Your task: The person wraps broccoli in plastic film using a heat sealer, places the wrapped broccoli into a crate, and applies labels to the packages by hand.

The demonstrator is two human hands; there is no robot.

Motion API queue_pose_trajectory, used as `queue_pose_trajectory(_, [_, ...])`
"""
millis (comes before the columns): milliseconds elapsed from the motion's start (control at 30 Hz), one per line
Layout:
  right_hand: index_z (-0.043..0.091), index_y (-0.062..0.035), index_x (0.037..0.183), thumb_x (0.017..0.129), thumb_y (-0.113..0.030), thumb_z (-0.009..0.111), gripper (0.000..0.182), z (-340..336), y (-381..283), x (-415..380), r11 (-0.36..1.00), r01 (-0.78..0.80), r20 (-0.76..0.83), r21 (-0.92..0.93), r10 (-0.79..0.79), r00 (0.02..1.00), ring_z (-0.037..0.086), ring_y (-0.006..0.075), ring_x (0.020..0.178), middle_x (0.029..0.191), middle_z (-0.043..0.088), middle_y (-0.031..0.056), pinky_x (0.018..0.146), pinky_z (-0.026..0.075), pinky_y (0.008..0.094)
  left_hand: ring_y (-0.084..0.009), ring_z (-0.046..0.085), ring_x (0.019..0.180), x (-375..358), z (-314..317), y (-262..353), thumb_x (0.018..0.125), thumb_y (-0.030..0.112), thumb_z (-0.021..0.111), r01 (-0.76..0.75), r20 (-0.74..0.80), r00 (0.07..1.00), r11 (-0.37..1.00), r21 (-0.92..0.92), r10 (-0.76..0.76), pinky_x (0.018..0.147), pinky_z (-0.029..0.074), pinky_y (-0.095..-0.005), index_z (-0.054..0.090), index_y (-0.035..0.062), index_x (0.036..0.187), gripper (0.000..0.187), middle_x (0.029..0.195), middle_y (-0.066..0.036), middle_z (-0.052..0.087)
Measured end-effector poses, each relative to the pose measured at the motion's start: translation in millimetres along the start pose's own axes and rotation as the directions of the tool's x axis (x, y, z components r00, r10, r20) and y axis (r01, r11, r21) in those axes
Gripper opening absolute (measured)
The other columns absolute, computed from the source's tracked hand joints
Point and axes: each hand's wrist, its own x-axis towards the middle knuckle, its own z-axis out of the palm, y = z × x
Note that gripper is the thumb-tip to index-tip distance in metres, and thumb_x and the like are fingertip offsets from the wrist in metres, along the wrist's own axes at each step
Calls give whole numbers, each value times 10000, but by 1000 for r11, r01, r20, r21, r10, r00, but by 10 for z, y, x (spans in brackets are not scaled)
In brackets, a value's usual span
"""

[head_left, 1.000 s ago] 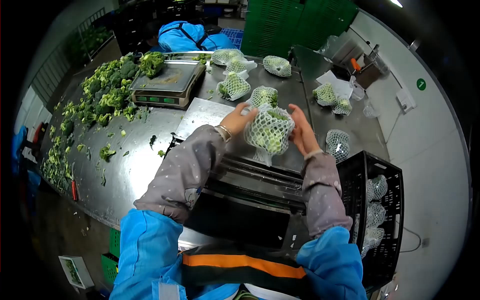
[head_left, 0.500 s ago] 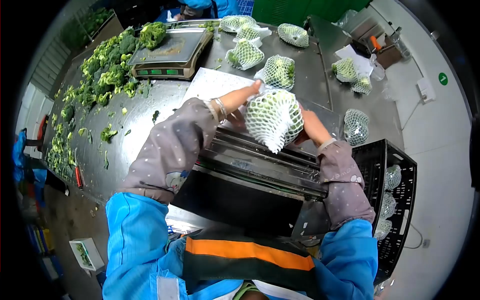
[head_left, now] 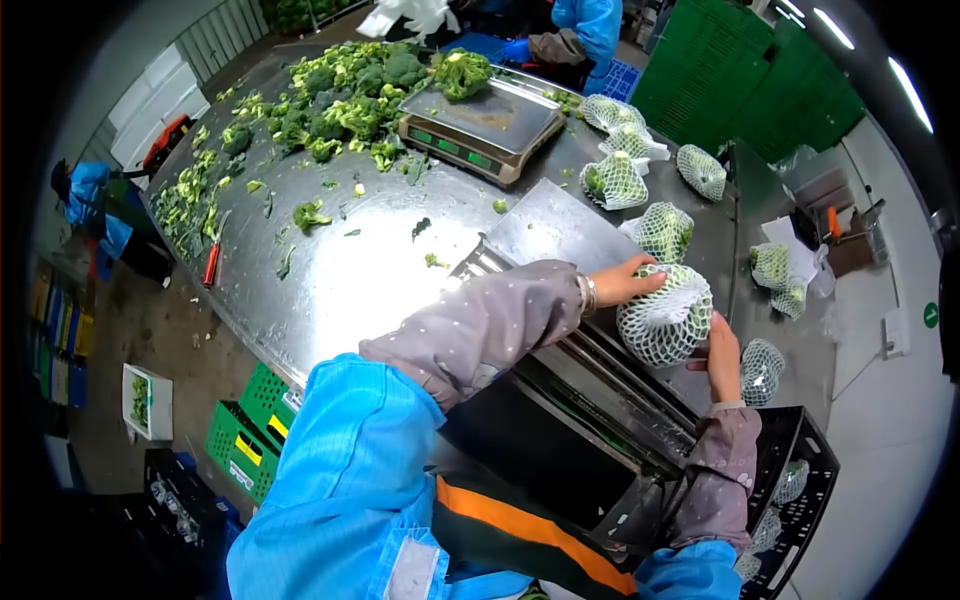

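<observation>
Count: one netted broccoli (head_left: 665, 315) in hand, seven more netted heads loose on the table (head_left: 370, 270), e.g. nearest one (head_left: 663, 231), plus one just right of the right hand (head_left: 762, 370). A few more sit in the black crate (head_left: 800, 470); exact count unclear. One scale (head_left: 485, 125) with one bare broccoli head (head_left: 461, 73) on it. One red-handled knife (head_left: 212, 262).

Left hand (head_left: 622, 283) grips the top left of the netted broccoli, fingers on the net. Right hand (head_left: 722, 352) is pressed against its lower right side, fingers wrapped on it. So the head is clamped between both grips, held just above the steel machine (head_left: 590, 360) in front of the person.

Table is stainless steel and shiny, with a heap of loose broccoli and trimmings (head_left: 320, 105) at the far left. Green crates (head_left: 760, 90) stacked behind, more on the floor (head_left: 245, 440). Another person's sleeve (head_left: 585, 25) at the far end.
</observation>
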Motion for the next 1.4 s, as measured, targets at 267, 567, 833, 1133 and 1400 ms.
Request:
queue_pose_trajectory(267, [539, -82, 1180, 944, -371, 431, 389, -260, -3, -374, 985, 144, -200, -89, -160, 967, 583, 94, 682, 1080, 581, 33, 536, 422, 208, -243, 628, 851, -545, -476, 306, 832, 311, 594, -108, -151, 973, 922, 371, 175, 785, 483, -326, 643, 51, 1007, 317, 945, -126, 658])
queue_pose_trajectory(567, [593, -39, 1043, 870, -147, 586, 204, -472, 513, -1123, 984, 143, -85, -110, -152, 985, 569, 74, 660, 877, 597, 16, 549, 438, 215, -288, 592, 884, -1385, -780, 403, 634, 112, 731, -316, 321, 946, 367, 875, 48, 787, 483, -370, 667, 36, 937, 319, 919, -110, 646])
queue_pose_trajectory(833, [604, -60, 977, 671, -8, 680, 319, -525, 601, -1417, 837, 309, 20, -452, -336, 942, 584, 214, 812, 943, 585, 74, 689, 471, 290, -264, 536, 953, -1392, -588, 487, 643, 77, 671, -277, 300, 952, 248, 928, -59, 835, 452, -343, 652, 28, 962, 323, 931, -87, 594])
queue_pose_trajectory(1133, [635, -65, 837, 677, -73, 697, 172, -219, 781, -1202, 671, 443, -34, -595, -571, 820, 530, 267, 828, 863, 562, 61, 717, 443, 348, -272, 607, 850, -1344, -691, 367, 673, 79, 658, -310, 308, 950, 257, 915, 50, 761, 492, -370, 673, 76, 877, 204, 818, -95, 646])
queue_pose_trajectory(1400, [593, -24, 794, 790, -18, 604, 13, -143, 932, -1062, 899, 395, -180, -189, -427, 886, 513, 112, 587, 803, 579, 48, 535, 398, 230, -238, 582, 728, -1296, -668, 221, 747, 64, 594, -325, 214, 932, 418, 848, 291, 679, 477, -327, 629, 60, 751, 36, 767, -66, 622])
